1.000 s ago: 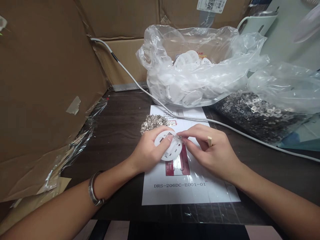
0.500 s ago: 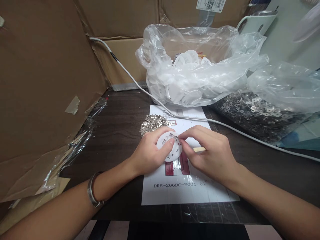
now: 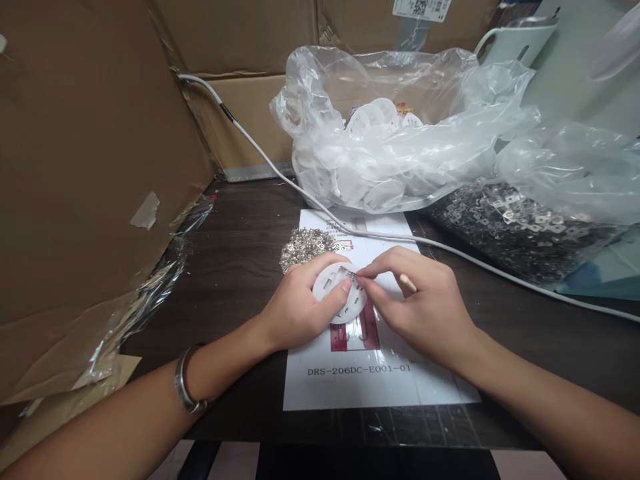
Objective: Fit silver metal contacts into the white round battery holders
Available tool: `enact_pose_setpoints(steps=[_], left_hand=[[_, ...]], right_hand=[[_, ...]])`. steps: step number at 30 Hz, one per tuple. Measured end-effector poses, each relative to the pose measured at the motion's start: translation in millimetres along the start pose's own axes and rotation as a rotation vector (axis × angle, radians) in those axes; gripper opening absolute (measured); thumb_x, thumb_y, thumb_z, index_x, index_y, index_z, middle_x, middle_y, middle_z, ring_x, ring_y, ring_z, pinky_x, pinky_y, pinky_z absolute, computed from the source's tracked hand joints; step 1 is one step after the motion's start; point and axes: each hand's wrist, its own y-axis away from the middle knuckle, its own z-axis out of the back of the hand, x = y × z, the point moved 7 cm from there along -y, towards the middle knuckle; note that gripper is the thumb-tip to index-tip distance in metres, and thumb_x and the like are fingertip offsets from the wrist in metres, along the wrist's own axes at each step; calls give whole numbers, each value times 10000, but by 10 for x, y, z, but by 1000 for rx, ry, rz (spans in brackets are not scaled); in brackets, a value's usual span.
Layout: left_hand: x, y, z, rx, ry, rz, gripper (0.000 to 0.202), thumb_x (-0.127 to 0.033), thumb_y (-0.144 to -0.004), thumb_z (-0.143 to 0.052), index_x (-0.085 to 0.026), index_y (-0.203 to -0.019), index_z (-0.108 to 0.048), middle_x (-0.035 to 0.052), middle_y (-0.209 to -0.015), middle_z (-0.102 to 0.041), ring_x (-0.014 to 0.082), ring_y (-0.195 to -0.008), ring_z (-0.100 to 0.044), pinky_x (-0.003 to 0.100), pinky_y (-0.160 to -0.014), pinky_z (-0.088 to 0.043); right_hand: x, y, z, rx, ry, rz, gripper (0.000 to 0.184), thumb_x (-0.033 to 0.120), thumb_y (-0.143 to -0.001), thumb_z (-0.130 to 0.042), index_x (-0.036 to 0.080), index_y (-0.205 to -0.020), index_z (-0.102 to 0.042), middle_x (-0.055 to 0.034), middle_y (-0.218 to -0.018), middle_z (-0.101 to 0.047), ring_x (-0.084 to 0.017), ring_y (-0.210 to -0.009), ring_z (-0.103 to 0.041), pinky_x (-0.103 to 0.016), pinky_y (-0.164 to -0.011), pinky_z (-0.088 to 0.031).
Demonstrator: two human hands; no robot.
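My left hand (image 3: 310, 300) is closed round a white round plastic disc (image 3: 325, 277) with slots in it, its thumb pressed on the face. At the disc's upper right edge, my right hand (image 3: 420, 300) pinches with thumb and index finger. A small shiny metal piece (image 3: 346, 270) lies on the disc there, close to those fingertips; whether they grip it or only touch it I cannot tell. A cream-coloured stick-like end (image 3: 407, 283) pokes out from the curled fingers of my right hand. Just behind the left hand is a pile of small metal clips (image 3: 305, 248).
Under my hands lies a printed sheet (image 3: 320, 390). A clear plastic bag (image 3: 400, 160) of white discs stands behind it, and a bag of metal parts (image 3: 525, 220) sits at the right. A white cable (image 3: 270, 160) crosses the table. Cardboard (image 3: 90, 133) walls the left side.
The cream-coloured end in my right hand has tilted and moved up and to the right. The right fingers have shifted slightly; the left hand and disc stay almost in place.
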Motion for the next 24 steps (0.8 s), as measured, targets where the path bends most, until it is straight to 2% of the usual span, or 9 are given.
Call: enact_pose_setpoints(steps=[3,6,8,13,18,24], left_hand=[[11,-5,2,-10,53,14,114,-253,-867,-564,-188,-947,-611,-39,-796,-648,84,-693,-582,167,-636,-460],[7,-15,17,-30,99,10,88,-252,-870,-573,-190,-913,-619,-50,-768,-639,68,-664,-574,147,-605,-451],[0,-20,31,-47,99,4,77,-243,-873,-572,-181,-876,-618,-51,-751,-627,63,-659,-567,140,-602,-446],[-15,-17,45,-51,90,-9,75,-219,-884,-556,-178,-874,-618,-46,-767,-626,64,-679,-570,144,-618,-445],[-21,-11,52,-46,59,-4,69,-212,-881,-557,-176,-888,-615,-40,-782,-632,71,-693,-571,157,-630,-446],[-17,-33,34,-11,88,8,81,-221,-879,-538,-171,-878,-602,-36,-751,-612,78,-667,-562,167,-605,-452]], right_hand=[[-143,-13,-21,28,-120,-202,26,179,-762,-666,167,-781,-654,6,-742,-640,-79,-560,-518,-210,-492,-374],[-253,5,-77,91,-275,-387,136,284,-753,-694,167,-797,-639,14,-702,-622,-40,-414,-369,-204,-377,-263],[-268,24,-129,171,-360,-457,175,334,-776,-671,164,-757,-635,12,-640,-596,-40,-394,-332,-208,-363,-231],[-232,50,-181,278,-450,-509,180,341,-815,-612,164,-787,-636,-6,-598,-569,-78,-431,-392,-233,-415,-277],[-266,61,-176,247,-445,-525,160,313,-805,-613,156,-795,-640,-42,-707,-629,-83,-458,-422,-243,-436,-303],[-266,65,-158,239,-431,-525,136,291,-788,-638,156,-789,-654,-37,-723,-653,-68,-463,-419,-222,-431,-309]])
